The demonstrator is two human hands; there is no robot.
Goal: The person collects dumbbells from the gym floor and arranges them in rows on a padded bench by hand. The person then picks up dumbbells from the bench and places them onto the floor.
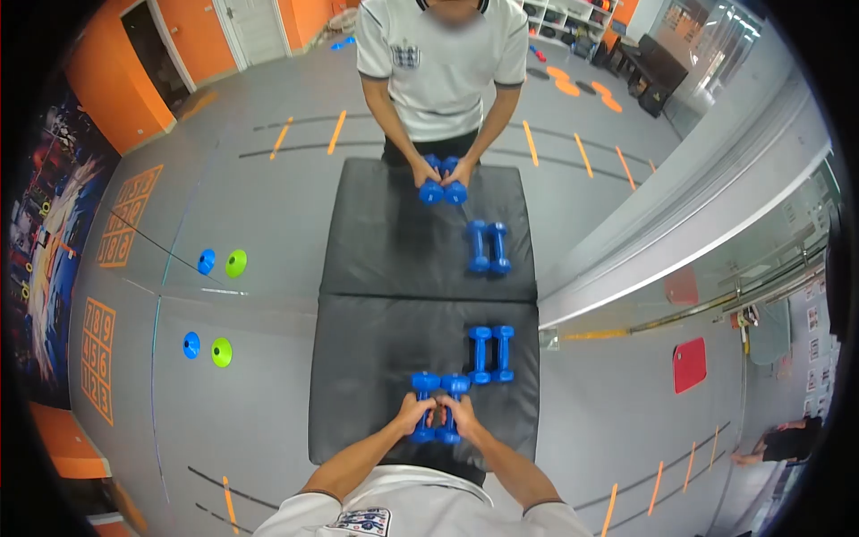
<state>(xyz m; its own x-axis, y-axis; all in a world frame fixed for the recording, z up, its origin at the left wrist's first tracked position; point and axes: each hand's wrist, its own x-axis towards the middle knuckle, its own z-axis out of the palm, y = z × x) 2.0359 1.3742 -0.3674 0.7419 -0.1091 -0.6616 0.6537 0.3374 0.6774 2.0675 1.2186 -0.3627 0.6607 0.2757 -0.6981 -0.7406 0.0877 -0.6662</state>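
My left hand (413, 413) is wrapped around the handle of a blue dumbbell (425, 382). Beside it, my right hand (460, 413) grips another blue dumbbell (455, 385). Both dumbbells point away from me, side by side, over the near part of the black padded surface (367, 358). Just beyond my right hand, two more blue dumbbells (480, 355) (504, 354) rest parallel on the pad.
Across the pad, a person in a white shirt (443, 76) holds two blue dumbbells (431, 192) (455, 192). Two others (479, 247) (499, 248) lie on the far half. Blue and green discs (191, 345) (222, 352) are on the floor at left.
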